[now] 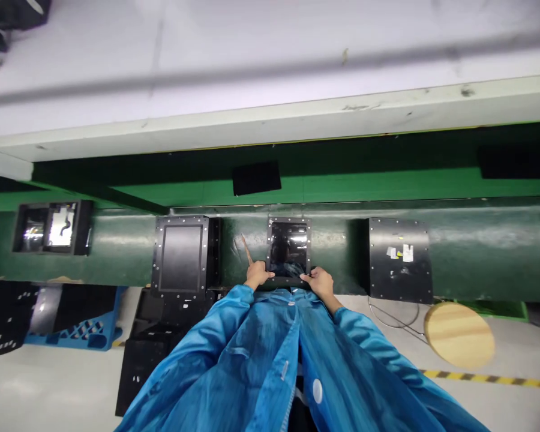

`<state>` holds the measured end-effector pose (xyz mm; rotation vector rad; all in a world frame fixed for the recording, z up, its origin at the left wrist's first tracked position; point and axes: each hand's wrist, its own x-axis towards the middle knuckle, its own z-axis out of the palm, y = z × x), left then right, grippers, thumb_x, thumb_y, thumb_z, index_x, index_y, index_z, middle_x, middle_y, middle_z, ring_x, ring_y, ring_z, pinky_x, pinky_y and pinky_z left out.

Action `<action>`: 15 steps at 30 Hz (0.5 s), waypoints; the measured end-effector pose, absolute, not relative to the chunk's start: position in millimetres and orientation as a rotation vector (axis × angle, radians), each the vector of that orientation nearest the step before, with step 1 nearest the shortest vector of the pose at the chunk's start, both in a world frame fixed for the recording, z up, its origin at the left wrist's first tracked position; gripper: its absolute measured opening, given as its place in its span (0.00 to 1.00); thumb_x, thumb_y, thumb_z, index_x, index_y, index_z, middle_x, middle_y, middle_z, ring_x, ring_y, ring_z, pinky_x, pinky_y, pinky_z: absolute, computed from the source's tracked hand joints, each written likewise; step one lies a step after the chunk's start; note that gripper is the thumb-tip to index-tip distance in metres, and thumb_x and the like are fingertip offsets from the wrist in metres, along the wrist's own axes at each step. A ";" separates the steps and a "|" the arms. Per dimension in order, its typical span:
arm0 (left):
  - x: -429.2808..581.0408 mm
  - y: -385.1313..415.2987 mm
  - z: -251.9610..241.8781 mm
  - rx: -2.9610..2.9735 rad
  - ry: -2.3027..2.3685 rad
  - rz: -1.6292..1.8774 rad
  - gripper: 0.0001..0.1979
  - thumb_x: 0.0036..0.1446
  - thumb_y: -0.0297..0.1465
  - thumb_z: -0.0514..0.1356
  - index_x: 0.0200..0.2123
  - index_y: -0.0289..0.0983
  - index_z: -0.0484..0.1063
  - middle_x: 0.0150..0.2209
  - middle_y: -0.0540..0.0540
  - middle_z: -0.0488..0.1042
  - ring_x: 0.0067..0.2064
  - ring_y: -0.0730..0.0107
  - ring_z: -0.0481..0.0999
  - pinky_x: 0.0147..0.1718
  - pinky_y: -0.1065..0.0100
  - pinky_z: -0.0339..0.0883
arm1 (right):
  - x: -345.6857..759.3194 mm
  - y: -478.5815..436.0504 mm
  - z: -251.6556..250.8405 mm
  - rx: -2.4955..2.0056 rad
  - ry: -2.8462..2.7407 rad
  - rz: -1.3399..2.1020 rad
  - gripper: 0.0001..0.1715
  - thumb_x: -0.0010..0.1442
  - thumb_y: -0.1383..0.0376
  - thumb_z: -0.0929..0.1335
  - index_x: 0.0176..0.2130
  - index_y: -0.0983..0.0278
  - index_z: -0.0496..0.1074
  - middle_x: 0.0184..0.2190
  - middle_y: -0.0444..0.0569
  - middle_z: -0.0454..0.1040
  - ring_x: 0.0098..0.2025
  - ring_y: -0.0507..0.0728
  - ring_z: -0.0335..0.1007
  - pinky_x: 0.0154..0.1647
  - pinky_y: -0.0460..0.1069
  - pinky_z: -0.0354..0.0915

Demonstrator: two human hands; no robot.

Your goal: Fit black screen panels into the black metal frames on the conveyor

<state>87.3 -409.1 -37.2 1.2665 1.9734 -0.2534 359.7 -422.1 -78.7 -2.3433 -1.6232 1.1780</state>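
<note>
A black rectangular panel (290,280) with a studded rim and a glossy dark middle lies on the green bench right in front of my body. My left hand (258,275) is closed at its near left corner, the thumb over the rim. At the near right corner, my right hand (320,281) grips the edge with its thumb on top. The fingers under the panel are hidden. Beside my left hand, a thin brownish strip (246,247) runs away from me; what it is I cannot tell.
Left on the green bench (120,243) stand a black box (181,259) and an open black case (84,228); right, another black box (400,261) with labels. A white shelf (270,123) overhangs the back. A round wooden stool (459,334) and a blue pallet (67,340) are below.
</note>
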 end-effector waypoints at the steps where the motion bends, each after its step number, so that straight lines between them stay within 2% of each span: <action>1: 87.3 -413.4 -36.1 1.277 1.965 -0.258 0.16 0.54 0.42 0.75 0.30 0.40 0.75 0.38 0.42 0.83 0.45 0.57 0.84 0.42 0.66 0.71 | 363.3 -424.1 -78.7 -2.330 -1.651 1.184 0.17 0.56 0.52 0.80 0.36 0.59 0.76 0.40 0.49 0.84 0.44 0.61 0.81 0.38 0.49 0.64; 6: 78.6 -426.3 -31.8 1.257 1.839 -0.278 0.12 0.55 0.40 0.74 0.30 0.41 0.78 0.35 0.45 0.83 0.41 0.61 0.83 0.41 0.68 0.71 | 390.4 -408.8 -76.4 -2.172 -1.901 1.259 0.21 0.54 0.47 0.80 0.37 0.58 0.78 0.39 0.49 0.84 0.43 0.62 0.81 0.38 0.49 0.66; 9: 72.0 -390.1 -26.9 1.364 2.027 -0.068 0.12 0.62 0.43 0.69 0.41 0.42 0.81 0.40 0.43 0.84 0.46 0.57 0.83 0.45 0.65 0.70 | 392.1 -353.5 -67.7 -2.057 -1.940 1.081 0.26 0.59 0.45 0.77 0.50 0.57 0.79 0.44 0.51 0.84 0.46 0.64 0.81 0.43 0.51 0.69; 12: 70.7 -325.6 -21.6 1.497 2.071 0.234 0.21 0.64 0.41 0.67 0.58 0.41 0.75 0.45 0.42 0.83 0.50 0.58 0.81 0.48 0.65 0.68 | 373.3 -281.4 -56.7 -1.931 -1.955 0.876 0.35 0.63 0.49 0.75 0.64 0.60 0.72 0.50 0.56 0.82 0.50 0.64 0.79 0.49 0.53 0.70; 13: 71.1 -304.7 -20.6 1.523 2.040 0.276 0.23 0.63 0.40 0.69 0.59 0.41 0.73 0.46 0.42 0.83 0.50 0.59 0.81 0.48 0.65 0.68 | 365.5 -261.1 -54.5 -1.891 -1.994 0.852 0.37 0.63 0.51 0.75 0.65 0.61 0.70 0.52 0.57 0.80 0.51 0.64 0.78 0.51 0.54 0.70; 15: 71.5 -271.7 -21.3 1.539 1.991 0.276 0.23 0.59 0.39 0.72 0.56 0.41 0.75 0.44 0.44 0.82 0.48 0.59 0.80 0.48 0.65 0.67 | 353.3 -232.8 -54.5 -1.853 -2.091 0.835 0.36 0.61 0.53 0.77 0.64 0.60 0.71 0.55 0.57 0.78 0.51 0.63 0.78 0.52 0.53 0.69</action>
